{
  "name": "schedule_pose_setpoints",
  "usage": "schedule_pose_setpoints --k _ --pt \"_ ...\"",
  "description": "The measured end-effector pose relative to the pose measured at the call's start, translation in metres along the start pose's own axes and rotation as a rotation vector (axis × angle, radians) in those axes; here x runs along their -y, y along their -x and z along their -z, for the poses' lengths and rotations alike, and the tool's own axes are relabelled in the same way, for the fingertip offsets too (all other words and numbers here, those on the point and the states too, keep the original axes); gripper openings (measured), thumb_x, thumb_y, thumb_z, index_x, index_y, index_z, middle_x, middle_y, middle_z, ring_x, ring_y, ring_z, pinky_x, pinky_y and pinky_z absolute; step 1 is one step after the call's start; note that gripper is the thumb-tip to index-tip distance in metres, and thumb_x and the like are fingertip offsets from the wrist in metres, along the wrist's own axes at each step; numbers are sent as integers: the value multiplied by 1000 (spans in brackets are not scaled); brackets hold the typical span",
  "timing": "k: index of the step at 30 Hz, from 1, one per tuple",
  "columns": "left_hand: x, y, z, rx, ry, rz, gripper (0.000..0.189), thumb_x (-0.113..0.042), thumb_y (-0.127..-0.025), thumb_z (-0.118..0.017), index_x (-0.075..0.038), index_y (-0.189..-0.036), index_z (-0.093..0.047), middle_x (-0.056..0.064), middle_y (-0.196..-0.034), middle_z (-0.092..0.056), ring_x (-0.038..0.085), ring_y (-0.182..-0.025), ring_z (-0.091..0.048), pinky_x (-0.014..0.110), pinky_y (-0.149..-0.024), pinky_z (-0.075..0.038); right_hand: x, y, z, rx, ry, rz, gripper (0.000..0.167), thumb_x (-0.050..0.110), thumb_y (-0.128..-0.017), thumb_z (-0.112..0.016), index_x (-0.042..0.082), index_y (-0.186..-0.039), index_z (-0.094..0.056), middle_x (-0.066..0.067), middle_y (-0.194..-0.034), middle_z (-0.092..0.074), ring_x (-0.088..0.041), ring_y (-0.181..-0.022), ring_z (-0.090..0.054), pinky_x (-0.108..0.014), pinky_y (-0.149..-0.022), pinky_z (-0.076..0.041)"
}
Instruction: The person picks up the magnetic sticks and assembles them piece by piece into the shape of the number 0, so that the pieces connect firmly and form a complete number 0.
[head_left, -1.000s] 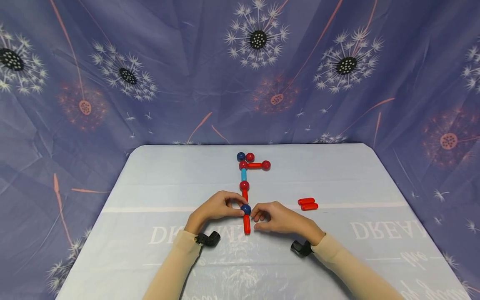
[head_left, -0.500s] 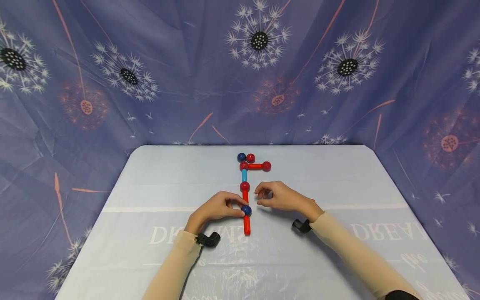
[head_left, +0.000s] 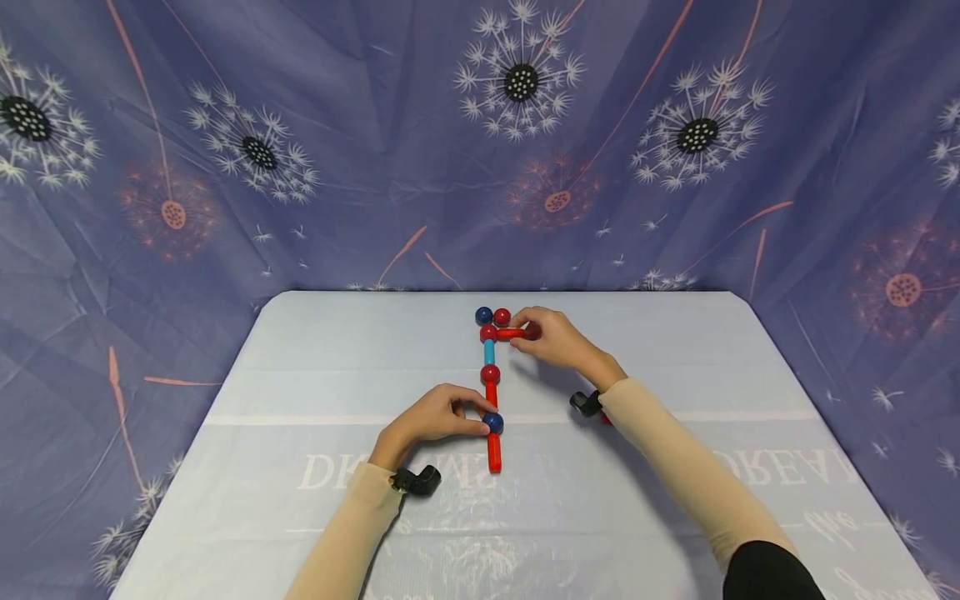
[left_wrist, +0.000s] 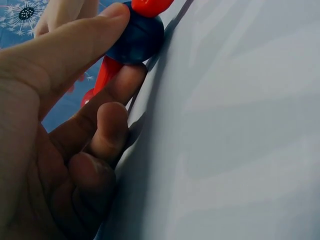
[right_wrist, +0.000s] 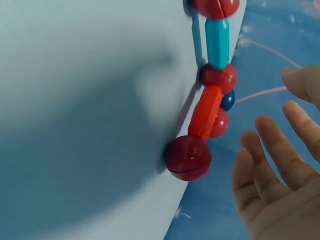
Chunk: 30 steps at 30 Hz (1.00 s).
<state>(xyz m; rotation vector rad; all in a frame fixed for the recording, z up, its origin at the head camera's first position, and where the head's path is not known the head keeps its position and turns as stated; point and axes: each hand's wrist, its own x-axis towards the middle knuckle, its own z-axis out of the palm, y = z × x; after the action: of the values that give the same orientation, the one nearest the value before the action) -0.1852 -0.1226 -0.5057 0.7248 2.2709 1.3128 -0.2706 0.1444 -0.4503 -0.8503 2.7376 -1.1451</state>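
Note:
My left hand pinches a dark blue ball between thumb and finger. A red rod points toward me from that ball; another red rod leads away to a red ball. Beyond it, a light blue rod joins a corner red ball, from which a red rod runs right to an end ball. My right hand hovers over that end ball, partly covering it in the head view. The right wrist view shows its fingers spread, apart from the pieces.
Behind the corner sit a loose blue ball and a red ball. A bit of red shows beside my right forearm, which hides the rest. The white table ends at a patterned purple cloth.
My right hand has moved away from beside the held blue ball, forward to the far red end ball. The two loose red rods are now mostly covered by my forearm. My left hand stays put.

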Motion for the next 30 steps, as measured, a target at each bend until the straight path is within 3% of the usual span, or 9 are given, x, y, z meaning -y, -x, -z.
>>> schedule_pose_setpoints --k 5,13,22,30 --pt "1 1 -1 8 11 -4 27 -30 -86 -85 -26 -112 -80 -8 -96 -73 7 -56 -51 22 -56 -44 -12 -15 -3 -53 -38 -26 37 21 -94 -75 1 -125 -68 -20 -127 -67 -39 -115 -65 -50 -95 -56" --pt "3 2 -1 6 11 -2 26 -30 -87 -85 -28 -112 -80 -9 -95 -73 8 -58 -51 22 -57 -45 -27 -32 -13 -120 -83 -146 49 30 -95 -74 4 -136 -63 -15 -134 -65 -35 -125 -60 -52 -104 -51" --pt "2 1 0 6 6 5 26 -30 -86 -85 -28 -112 -80 -9 -95 -73 8 -56 -51 22 -56 -44 -34 -48 -19 -92 -93 -229 52 28 -96 -73 7 -142 -60 -18 -133 -67 -37 -125 -61 -53 -106 -50" --pt "0 1 1 0 5 -30 28 -28 -87 -85 -23 -113 -80 -5 -95 -75 8 -56 -50 22 -57 -43 -37 -55 -24 -81 -45 -217 42 24 -95 -74 5 -132 -67 -17 -124 -71 -34 -113 -63 -48 -98 -53"
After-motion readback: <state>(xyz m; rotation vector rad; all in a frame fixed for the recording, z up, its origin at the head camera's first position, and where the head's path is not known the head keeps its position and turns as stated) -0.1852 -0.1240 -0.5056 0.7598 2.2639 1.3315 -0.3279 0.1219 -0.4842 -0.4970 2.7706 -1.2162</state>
